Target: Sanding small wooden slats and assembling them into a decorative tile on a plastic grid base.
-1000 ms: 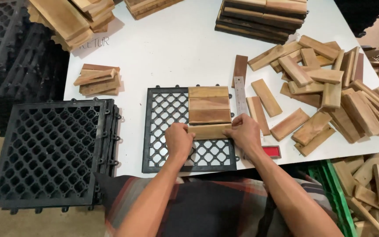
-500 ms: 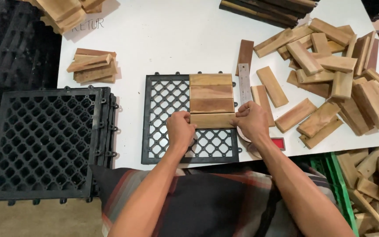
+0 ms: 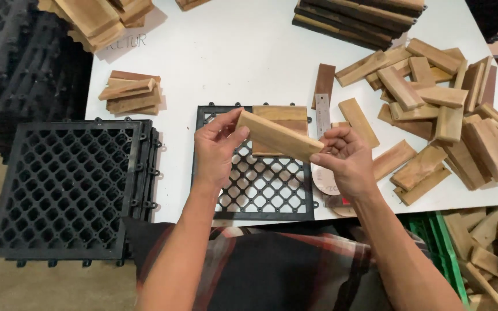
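1. A pale wooden slat (image 3: 279, 136) was held in the air above the black plastic grid tile (image 3: 260, 184), tilted so that its left end sat higher than its right.
2. The left hand (image 3: 217, 147) pinched the slat's left end between thumb and fingers; the right hand (image 3: 344, 158) gripped the right end the same way. Both hands were closed on the slat, neither spread wide.
3. On the grid tile, wooden slats already laid (image 3: 280, 115) covered the far strip, just behind the raised piece; the nearer lattice was bare.
4. A steel ruler (image 3: 322, 115) lay just to the right of the grid tile, with a dark brown slat (image 3: 324, 80) beyond it.
5. Farther right of the grid tile, a loose heap of slats (image 3: 451, 121) spread over the white surface (image 3: 243, 52); a small pile of slats (image 3: 131, 92) lay to the tile's left, and a stack of finished dark tiles (image 3: 358, 17) stood at the far edge.
6. A stack of empty black grid tiles (image 3: 67, 190) sat left of the grid tile, off the surface's edge.
7. To do this well, as I judge it: the slat should be levelled and squared to the grid tile's edge, brought tight against the slats already laid, then pressed evenly at both ends so it seats flat rather than rocking on one corner.
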